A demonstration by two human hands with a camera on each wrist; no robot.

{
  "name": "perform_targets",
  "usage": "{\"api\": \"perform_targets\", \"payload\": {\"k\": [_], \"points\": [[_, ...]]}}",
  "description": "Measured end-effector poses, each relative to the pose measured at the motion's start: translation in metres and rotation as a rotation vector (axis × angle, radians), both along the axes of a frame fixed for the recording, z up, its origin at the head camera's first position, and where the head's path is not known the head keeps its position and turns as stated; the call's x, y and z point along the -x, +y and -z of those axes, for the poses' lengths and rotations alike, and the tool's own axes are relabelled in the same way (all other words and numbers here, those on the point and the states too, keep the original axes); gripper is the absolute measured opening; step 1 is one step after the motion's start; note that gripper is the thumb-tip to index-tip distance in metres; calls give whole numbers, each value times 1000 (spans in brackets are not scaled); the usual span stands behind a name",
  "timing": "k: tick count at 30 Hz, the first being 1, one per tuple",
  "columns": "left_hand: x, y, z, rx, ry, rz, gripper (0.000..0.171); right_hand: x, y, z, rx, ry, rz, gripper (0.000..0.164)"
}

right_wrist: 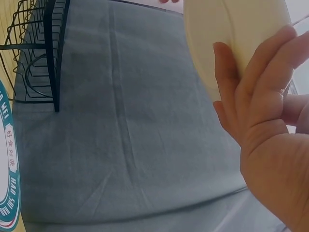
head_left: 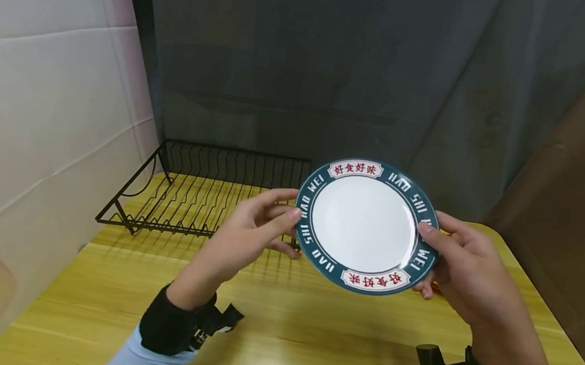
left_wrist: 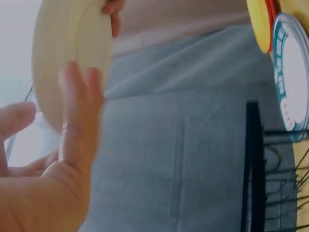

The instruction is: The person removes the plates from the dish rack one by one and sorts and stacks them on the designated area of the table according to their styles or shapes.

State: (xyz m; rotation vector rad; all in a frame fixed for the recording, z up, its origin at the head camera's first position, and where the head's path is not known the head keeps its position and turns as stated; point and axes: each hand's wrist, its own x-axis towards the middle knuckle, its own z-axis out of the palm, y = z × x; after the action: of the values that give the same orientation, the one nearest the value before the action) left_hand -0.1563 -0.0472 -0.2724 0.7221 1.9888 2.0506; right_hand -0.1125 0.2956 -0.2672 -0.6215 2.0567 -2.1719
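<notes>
A white plate (head_left: 363, 225) with a dark green rim, white lettering and red characters is held up over the wooden table, its face turned to the head camera. My left hand (head_left: 253, 225) pinches its left rim, thumb on the front and fingers behind. On the opposite rim, my right hand (head_left: 466, 265) grips with the thumb over the edge. The right wrist view shows the plate's pale underside (right_wrist: 212, 29) with right-hand fingers spread against it. In the left wrist view, the left hand (left_wrist: 63, 159) is slightly blurred beside that underside.
A black wire dish rack (head_left: 175, 229) stands at the back left of the table (head_left: 271, 318). Another green-rimmed plate (left_wrist: 295, 72) and a yellow dish (left_wrist: 260, 24) lie beyond the rack in the left wrist view. Grey cloth (head_left: 302, 63) hangs behind the table.
</notes>
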Motion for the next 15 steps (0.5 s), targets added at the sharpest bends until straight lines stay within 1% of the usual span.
{"api": "perform_targets", "payload": {"k": [2, 5, 7, 10, 15], "points": [[-2, 3, 1, 15, 9, 12, 49, -1, -1, 0, -20, -4, 14, 37], [-3, 7, 2, 44, 34, -14, 51, -2, -2, -1, -54, -10, 40, 36], [-4, 8, 2, 55, 29, -20, 52, -2, -3, -2, -78, -15, 50, 35], [-5, 8, 2, 58, 13, -26, 53, -2, -4, -2, -109, -32, 53, 33], [-5, 8, 1, 40, 11, -12, 57, -2, -5, -4, -149, -70, 31, 31]]}}
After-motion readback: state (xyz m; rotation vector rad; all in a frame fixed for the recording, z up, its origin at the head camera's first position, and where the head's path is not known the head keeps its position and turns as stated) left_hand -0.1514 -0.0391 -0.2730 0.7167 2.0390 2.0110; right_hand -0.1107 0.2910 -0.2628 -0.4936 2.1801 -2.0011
